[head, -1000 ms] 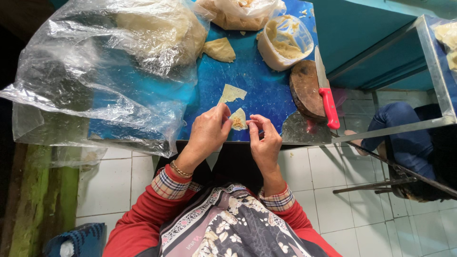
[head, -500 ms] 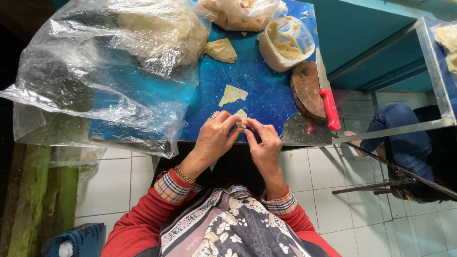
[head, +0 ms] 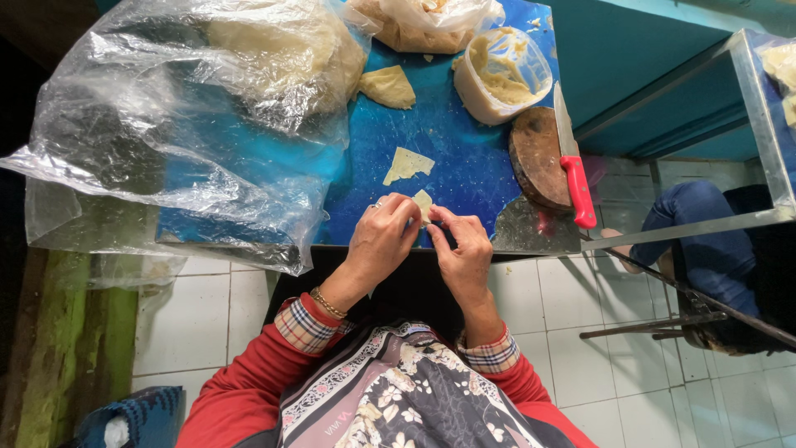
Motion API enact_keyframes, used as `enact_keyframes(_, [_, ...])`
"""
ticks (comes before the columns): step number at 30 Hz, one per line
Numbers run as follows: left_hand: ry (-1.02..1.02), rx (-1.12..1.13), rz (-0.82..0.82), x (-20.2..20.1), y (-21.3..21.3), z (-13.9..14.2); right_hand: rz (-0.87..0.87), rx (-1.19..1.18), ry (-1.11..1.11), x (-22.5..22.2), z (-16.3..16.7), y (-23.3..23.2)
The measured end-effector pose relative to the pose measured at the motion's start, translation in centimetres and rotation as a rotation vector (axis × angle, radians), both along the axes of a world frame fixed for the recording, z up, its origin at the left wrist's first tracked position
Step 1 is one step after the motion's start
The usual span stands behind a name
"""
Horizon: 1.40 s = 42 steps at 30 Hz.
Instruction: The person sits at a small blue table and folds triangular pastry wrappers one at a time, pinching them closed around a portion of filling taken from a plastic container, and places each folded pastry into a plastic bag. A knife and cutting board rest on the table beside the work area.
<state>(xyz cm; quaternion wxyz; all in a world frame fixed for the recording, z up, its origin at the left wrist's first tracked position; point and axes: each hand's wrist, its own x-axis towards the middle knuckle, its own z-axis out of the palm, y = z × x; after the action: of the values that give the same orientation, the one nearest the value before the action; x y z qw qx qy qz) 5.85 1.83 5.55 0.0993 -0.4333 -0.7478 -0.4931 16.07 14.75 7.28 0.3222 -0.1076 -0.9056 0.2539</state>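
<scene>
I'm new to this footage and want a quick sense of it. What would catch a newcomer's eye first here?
First, the two hands: the left hand and right hand pinch a small pale dough wrapper at the near edge of the bright blue table. To the left, a large crumpled clear plastic bag spreads over the table. On the right, a red-handled knife lies across a round wooden block.

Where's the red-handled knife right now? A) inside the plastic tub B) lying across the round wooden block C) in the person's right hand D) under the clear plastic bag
B: the red-handled knife lies across the round wooden block on the blue table, apart from both hands, which pinch a small dough wrapper near the table's edge.
</scene>
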Motion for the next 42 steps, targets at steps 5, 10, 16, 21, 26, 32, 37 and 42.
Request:
enact_keyframes(5, [0.047,0.048,-0.055,-0.1,-0.2,-0.2,0.062,0.185,0.005,0.2,0.3,0.2])
enact_keyframes(10, [0.038,0.052,-0.198,-1.5,-0.8,-0.1,0.171,0.302,0.003,-0.3,0.5,1.2])
enact_keyframes(16, [0.035,-0.021,-0.199,-2.4,-0.4,-0.8,0.243,0.312,0.008,-1.8,-0.1,2.3])
enact_keyframes(21, [-0.019,0.025,-0.138,-2.0,0.1,-1.1,0.166,-0.080,-0.174,-2.1,0.0,2.8])
enact_keyframes(26, [-0.097,0.006,-0.105,-2.5,0.6,-1.1,0.054,-0.360,-0.371,-3.5,0.4,3.4])
enact_keyframes(32, [-0.126,-0.048,-0.046,-3.0,1.5,-1.5,0.158,-0.039,-0.131,-1.9,0.8,2.4])
enact_keyframes(37, [-0.141,-0.067,-0.024,-3.2,1.8,-2.2,0.069,-0.121,-0.149,-1.8,0.3,1.4])
enact_keyframes(42, [-0.162,-0.076,-0.002,-2.9,2.1,-2.1,0.023,-0.193,-0.347,-3.8,0.5,3.2])
